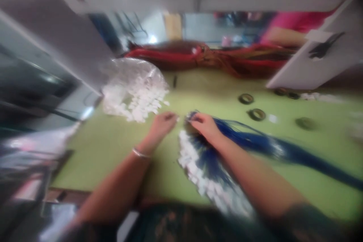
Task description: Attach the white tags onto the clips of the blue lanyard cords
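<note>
My left hand (164,121) is closed in a pinch, with a small white connector (177,119) at the fingertips. Just to its right, my right hand (204,124) is closed on the ends of some blue wires (241,140). The wire bundle runs off to the right edge. Below my right hand fans a row of blue wires tipped with white connectors (195,170). A clear plastic bag (136,66) lies open beyond my left hand, spilling a heap of loose white connectors (141,98). Blur hides the fine detail at the fingertips.
Several rolls of dark tape (246,98) lie on the green tabletop (113,155) at the right. Red and brown wire bundles (176,56) stretch along the back. Grey panels (70,34) stand at both sides. Behind the table, a person in a pink sleeve (300,22) is partly visible.
</note>
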`<action>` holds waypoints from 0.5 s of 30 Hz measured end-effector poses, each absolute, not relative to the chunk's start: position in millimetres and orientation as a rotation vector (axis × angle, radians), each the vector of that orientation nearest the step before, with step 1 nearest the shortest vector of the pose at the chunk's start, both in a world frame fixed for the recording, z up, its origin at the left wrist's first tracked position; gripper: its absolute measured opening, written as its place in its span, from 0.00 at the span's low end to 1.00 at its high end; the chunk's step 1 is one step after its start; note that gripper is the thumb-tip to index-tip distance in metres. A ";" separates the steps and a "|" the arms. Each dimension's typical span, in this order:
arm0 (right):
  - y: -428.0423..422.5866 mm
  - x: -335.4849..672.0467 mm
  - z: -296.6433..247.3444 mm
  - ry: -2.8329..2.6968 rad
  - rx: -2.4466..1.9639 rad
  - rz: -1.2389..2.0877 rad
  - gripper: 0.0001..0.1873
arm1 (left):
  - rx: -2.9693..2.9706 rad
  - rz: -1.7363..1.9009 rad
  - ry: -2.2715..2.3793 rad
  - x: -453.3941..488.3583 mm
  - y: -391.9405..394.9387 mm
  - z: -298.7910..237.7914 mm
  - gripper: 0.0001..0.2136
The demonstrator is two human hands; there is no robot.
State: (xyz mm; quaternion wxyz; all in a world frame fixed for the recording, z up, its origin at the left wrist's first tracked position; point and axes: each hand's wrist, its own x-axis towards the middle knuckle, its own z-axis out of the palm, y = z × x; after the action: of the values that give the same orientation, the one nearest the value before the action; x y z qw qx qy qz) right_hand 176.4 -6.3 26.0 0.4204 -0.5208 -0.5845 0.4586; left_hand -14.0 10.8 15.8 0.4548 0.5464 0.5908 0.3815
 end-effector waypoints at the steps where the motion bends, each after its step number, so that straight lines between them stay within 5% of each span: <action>1: -6.3 176.3 25.4 -1.500 -1.301 1.100 0.05 | 1.242 0.938 1.357 -9.0 6.3 15.7 0.12; 15: -10.8 171.8 22.4 -1.631 -1.442 0.842 0.04 | 1.174 0.908 1.331 14.5 -12.7 20.1 0.09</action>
State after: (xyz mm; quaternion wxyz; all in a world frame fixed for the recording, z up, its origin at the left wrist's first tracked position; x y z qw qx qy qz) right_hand 171.8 -10.8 22.4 0.3929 -0.5682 -0.6424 0.3317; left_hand 14.5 -12.7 20.1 0.5428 0.4947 0.5607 0.3825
